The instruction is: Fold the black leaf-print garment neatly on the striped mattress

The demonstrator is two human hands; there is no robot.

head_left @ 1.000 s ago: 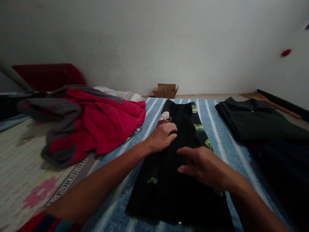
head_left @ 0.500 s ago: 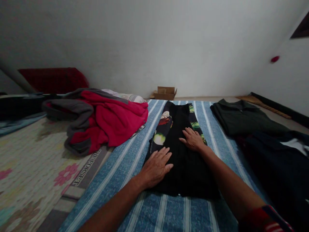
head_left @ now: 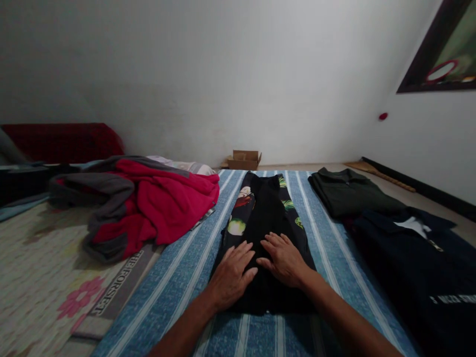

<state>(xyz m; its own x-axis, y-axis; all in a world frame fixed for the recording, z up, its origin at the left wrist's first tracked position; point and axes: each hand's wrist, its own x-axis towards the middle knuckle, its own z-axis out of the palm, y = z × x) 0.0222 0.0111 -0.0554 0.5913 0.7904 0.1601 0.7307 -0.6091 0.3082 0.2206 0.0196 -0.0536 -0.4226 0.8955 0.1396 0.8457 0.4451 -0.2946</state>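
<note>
A black jacket (head_left: 266, 208) with printed sleeves folded over its sides lies flat on a blue striped sheet (head_left: 178, 277). White, red and green shapes show on the sleeve prints. My left hand (head_left: 232, 272) rests palm down on the jacket's lower left part, fingers spread. Beside it, my right hand (head_left: 284, 260) lies palm down near the lower middle, its fingers outstretched. Neither hand grips the cloth. At the jacket's near edge a small zip end glints.
To the left a pink and grey garment (head_left: 174, 203) lies in a loose heap. Folded on the right are a dark green garment (head_left: 353, 193) and a navy one (head_left: 405, 258). A cardboard box (head_left: 243, 159) stands by the wall.
My right hand has slid down the jacket toward me and now sits level with the left. The left stays on the lower left part. The view has tilted up and turned right.
</note>
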